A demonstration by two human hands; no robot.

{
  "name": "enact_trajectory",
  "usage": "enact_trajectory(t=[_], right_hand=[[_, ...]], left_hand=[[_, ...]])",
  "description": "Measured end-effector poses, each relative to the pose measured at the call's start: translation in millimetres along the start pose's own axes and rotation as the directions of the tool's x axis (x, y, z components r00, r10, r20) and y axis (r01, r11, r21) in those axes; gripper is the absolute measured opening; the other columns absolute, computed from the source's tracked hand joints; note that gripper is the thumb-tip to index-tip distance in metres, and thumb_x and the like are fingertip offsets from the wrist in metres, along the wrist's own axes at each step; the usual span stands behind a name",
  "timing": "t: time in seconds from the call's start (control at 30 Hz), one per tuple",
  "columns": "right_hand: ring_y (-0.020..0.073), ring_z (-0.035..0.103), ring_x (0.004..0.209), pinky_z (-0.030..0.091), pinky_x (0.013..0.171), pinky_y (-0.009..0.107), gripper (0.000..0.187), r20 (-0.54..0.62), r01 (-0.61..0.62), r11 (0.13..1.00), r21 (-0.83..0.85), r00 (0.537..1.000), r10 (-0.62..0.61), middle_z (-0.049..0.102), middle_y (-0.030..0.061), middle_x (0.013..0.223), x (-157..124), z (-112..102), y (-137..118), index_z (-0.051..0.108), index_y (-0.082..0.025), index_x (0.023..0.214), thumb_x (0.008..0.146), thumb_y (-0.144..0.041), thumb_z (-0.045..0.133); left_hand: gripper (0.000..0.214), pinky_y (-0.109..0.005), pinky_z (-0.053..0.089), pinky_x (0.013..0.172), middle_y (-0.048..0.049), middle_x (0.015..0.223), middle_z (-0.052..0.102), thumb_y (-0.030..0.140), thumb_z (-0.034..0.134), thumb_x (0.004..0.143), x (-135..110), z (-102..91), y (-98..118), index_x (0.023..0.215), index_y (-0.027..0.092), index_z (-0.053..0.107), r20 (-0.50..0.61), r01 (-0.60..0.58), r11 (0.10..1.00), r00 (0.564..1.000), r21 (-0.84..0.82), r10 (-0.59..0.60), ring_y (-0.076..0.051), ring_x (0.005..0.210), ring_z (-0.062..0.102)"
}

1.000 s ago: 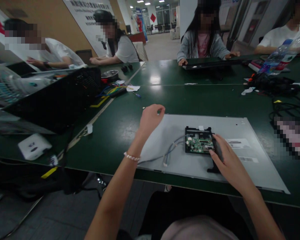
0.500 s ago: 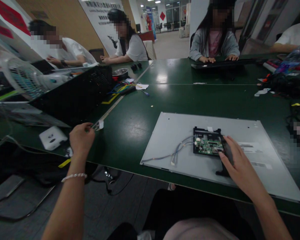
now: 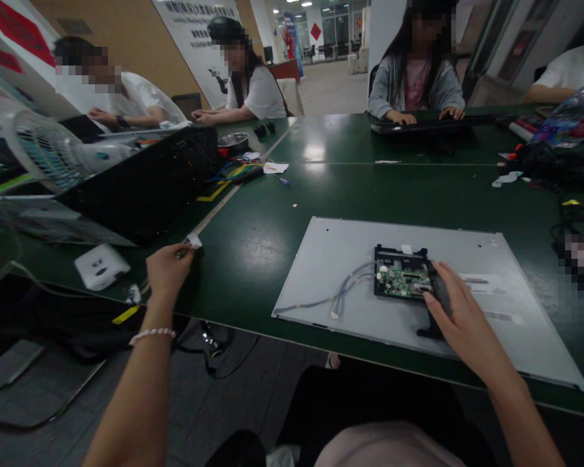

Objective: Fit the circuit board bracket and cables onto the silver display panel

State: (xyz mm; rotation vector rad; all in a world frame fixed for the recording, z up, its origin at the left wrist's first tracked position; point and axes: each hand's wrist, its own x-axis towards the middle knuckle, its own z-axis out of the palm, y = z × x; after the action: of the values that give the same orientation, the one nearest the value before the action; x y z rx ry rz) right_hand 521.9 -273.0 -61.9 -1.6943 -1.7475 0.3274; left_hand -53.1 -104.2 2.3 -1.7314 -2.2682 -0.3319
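Observation:
A grey metal panel (image 3: pixel 467 311) lies flat on the green table (image 3: pixel 253 240). In its middle sits a black frame with a green circuit board (image 3: pixel 400 280), and thin blue-grey wires (image 3: pixel 340 299) trail from it to the left. My right hand (image 3: pixel 460 318) rests beside the board, fingers curled round a black tool that stands on the panel. My left hand (image 3: pixel 168 269) is far to the left near the table's front edge, fingers pinched together on something small that I cannot make out, next to a scrap of white tape (image 3: pixel 193 240).
A black open case (image 3: pixel 141 185) and a white fan (image 3: pixel 43 152) stand at the left, a small white device (image 3: pixel 101 266) near the edge. Coloured wires (image 3: pixel 236 172) and a metal bowl (image 3: pixel 233 141) lie further back. Several people sit around the table. Black cables (image 3: pixel 579 217) pile at the right.
My left hand has swung from above the panel's top-left corner to the table's left front edge, still pinched. The right hand stays by the board.

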Motion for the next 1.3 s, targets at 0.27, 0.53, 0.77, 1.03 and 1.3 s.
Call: enact_trajectory(t=[0.27,0.53,0.77,1.03,1.3], right_hand=[[0.0287,0.039,0.141,0.032,0.117,0.054,0.06,0.0,0.021,1.0,0.018,1.0,-0.021,0.039,0.0111,0.154,2.9,2.5,2.1,0.027,-0.026,0.152,0.098,-0.046,0.042],[0.0289,0.041,0.14,0.033,0.116,0.054,0.06,-0.025,0.018,1.0,0.022,1.0,-0.018,0.042,0.0126,0.153,5.2,6.2,4.5,0.03,-0.023,0.151,0.098,-0.047,0.043],[0.0278,0.041,0.14,0.033,0.117,0.052,0.06,-0.023,0.017,0.999,0.036,1.0,-0.017,0.043,0.0126,0.152,6.7,0.5,10.3,0.03,-0.023,0.152,0.098,-0.047,0.043],[0.029,0.045,0.138,0.038,0.113,0.054,0.058,-0.127,-0.018,0.997,0.078,0.992,0.028,0.043,0.0125,0.153,6.4,-10.5,11.0,0.028,-0.023,0.153,0.1,-0.042,0.041],[0.0266,0.037,0.143,0.037,0.115,0.049,0.049,0.017,0.309,0.949,-0.064,0.951,-0.309,0.046,0.0089,0.152,20.5,-7.9,-34.3,0.044,-0.022,0.144,0.096,-0.028,0.049]], left_hand=[[0.032,-0.033,0.046,0.083,-0.009,0.104,0.073,0.03,0.048,0.094,-47.3,-28.7,99.4,0.11,0.017,0.072,-0.089,-0.266,0.957,0.962,-0.112,0.257,-0.025,0.092,0.067],[0.022,-0.042,0.042,0.098,-0.0069,0.091,0.073,0.013,0.049,0.093,-146.4,-57.3,228.4,0.094,0.017,0.07,-0.247,-0.699,0.7,0.711,-0.146,0.658,-0.022,0.089,0.066],[0.018,-0.043,0.039,0.102,-0.0078,0.09,0.071,0.01,0.051,0.094,-188.2,-57.0,273.8,0.098,0.014,0.068,-0.268,-0.738,0.657,0.672,-0.158,0.69,-0.021,0.092,0.065],[0.018,-0.044,0.037,0.105,-0.0064,0.098,0.072,0.014,0.053,0.095,-199.7,-41.9,281.7,0.106,0.016,0.067,-0.246,-0.691,0.65,0.721,-0.317,0.647,-0.021,0.097,0.065],[0.031,-0.042,0.043,0.101,-0.0105,0.12,0.066,0.022,0.06,0.091,-202.4,-31.4,271.4,0.121,0.017,0.06,-0.202,-0.574,0.638,0.804,-0.514,0.56,-0.024,0.111,0.06]])
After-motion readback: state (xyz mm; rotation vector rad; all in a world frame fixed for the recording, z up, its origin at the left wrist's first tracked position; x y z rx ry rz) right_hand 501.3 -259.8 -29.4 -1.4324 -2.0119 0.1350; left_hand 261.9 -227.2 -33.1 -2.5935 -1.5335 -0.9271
